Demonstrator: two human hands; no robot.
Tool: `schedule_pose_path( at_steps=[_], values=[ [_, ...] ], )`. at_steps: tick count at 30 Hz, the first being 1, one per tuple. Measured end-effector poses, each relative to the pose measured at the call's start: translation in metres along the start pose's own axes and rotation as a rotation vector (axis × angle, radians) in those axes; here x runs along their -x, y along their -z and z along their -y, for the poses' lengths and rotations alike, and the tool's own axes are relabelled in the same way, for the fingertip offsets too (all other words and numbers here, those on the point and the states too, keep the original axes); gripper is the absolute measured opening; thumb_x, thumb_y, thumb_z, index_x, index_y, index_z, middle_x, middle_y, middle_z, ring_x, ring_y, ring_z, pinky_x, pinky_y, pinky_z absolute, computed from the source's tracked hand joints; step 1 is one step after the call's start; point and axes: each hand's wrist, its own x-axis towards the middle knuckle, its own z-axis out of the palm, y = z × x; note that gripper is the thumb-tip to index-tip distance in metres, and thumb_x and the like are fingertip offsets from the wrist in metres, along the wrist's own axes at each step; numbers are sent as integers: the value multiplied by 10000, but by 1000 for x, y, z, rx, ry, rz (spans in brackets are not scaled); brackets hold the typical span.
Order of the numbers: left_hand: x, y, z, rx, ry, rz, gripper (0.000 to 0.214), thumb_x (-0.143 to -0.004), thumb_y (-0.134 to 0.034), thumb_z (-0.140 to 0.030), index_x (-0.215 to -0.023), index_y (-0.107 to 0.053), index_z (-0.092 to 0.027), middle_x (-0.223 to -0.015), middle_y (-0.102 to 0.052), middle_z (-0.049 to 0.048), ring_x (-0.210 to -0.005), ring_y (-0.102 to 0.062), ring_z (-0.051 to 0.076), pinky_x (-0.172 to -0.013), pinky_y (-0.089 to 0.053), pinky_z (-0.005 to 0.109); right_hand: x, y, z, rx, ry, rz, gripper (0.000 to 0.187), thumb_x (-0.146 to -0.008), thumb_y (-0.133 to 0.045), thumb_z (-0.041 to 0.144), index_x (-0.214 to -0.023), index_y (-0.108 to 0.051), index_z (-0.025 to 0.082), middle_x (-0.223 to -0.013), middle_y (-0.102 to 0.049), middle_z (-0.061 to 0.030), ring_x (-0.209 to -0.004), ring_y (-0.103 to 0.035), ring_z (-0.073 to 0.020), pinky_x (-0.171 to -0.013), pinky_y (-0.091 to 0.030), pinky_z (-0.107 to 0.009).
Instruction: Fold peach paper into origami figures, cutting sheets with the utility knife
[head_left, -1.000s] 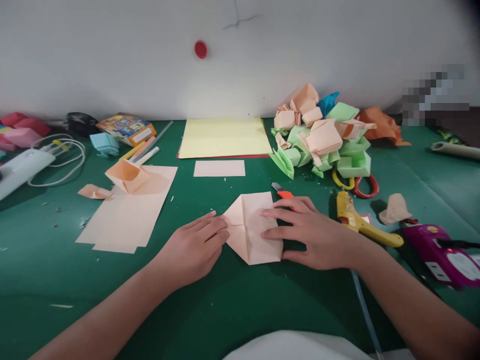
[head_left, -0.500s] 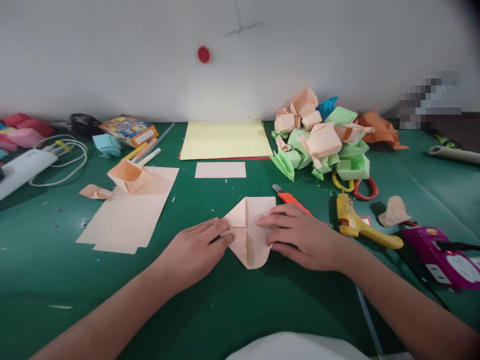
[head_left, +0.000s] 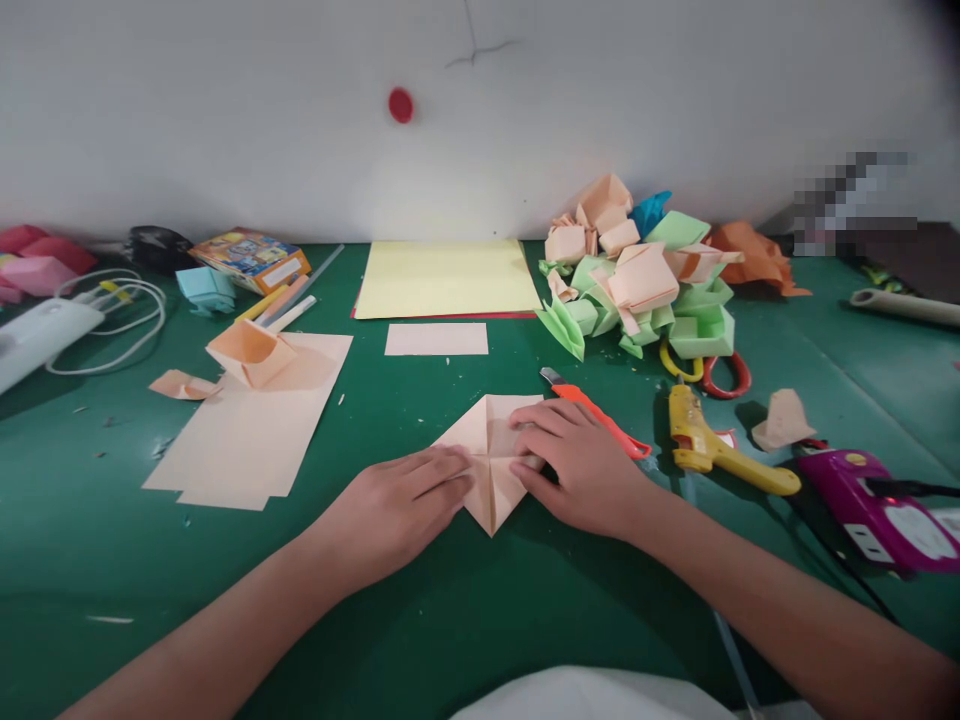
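A peach sheet of paper (head_left: 491,495) lies in front of me, its left corners and lower right corner folded in toward a centre crease. Its upper right corner is still square and partly under my fingers. My left hand (head_left: 409,505) rests with outstretched fingers flat on the paper's left side. At the right edge, my right hand (head_left: 581,460) has its bent fingers and thumb around the paper at the folded flap. Just beyond the right hand lies an orange utility knife (head_left: 607,420) with its blade end pointing away to the left.
Left are peach sheets (head_left: 232,440) with a folded paper box (head_left: 251,353) on top. Behind the work lie a small pale strip (head_left: 436,339) and yellow paper (head_left: 446,280). Folded paper pieces (head_left: 641,275), scissors (head_left: 726,375), a yellow glue gun (head_left: 697,440) and a purple power strip (head_left: 874,510) are right.
The lower right corner of the paper has been folded inward to the centre crease. My right hand has shifted slightly left and its fingers have bent more. The left hand stays on the paper.
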Motion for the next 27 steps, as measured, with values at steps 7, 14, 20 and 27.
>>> schedule_pose_path(
  at_steps=[7,14,20,27],
  values=[
    [1,2,-3,23,15,37,326,-1012,-475,-181,-1271,-669,-150,-1333,-681,117,-1254,-645,270,-1028,-581,416,-3,0,6,36,-63,-5,123,-952,-527,270,-901,-626,219,-1236,-676,-75,-1121,-570,-285,-952,-431,-467],
    [1,2,-6,115,-84,69,381,-994,-496,-174,-1352,-616,-127,-1458,-596,112,-1404,-508,258,-1159,-473,417,-3,-1,7,30,-73,-9,80,-939,-545,244,-890,-603,220,-1224,-675,-70,-1116,-568,-282,-944,-426,-460],
    [-2,3,-5,213,-143,116,447,-970,-509,-143,-1412,-569,-114,-1459,-589,125,-1424,-481,255,-1187,-441,423,-3,-2,7,46,-79,-16,68,-907,-560,215,-843,-582,219,-1210,-679,-52,-1099,-571,-280,-928,-427,-450],
    [-1,5,-6,279,-200,196,459,-968,-479,-141,-1417,-559,-82,-1487,-559,120,-1418,-490,264,-1213,-405,421,-2,-3,7,47,-83,-17,68,-906,-565,211,-840,-576,221,-1212,-677,-41,-1094,-566,-274,-936,-419,-450]
  ],
)
